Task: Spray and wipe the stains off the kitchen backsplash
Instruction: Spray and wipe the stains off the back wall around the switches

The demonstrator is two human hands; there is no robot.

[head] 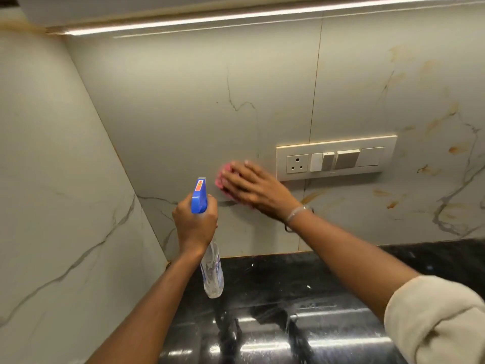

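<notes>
My left hand (195, 224) grips the neck of a clear spray bottle (212, 271) with a blue trigger head (199, 195), held upright in front of the backsplash (183, 114). My right hand (252, 186) lies flat with straight fingers on a pink cloth (220, 179), pressing it against the pale marble-look tile just left of the switch plate. Orange-brown stains (458, 149) mark the tile to the right of the switches, with a smear (311, 197) under the plate near my right wrist.
A cream switch plate (337, 158) with a socket and several switches sits on the wall beside my right hand. A glossy black counter (275, 298) runs below. The side wall (52, 179) closes the corner at left. A light strip (236, 17) glows above.
</notes>
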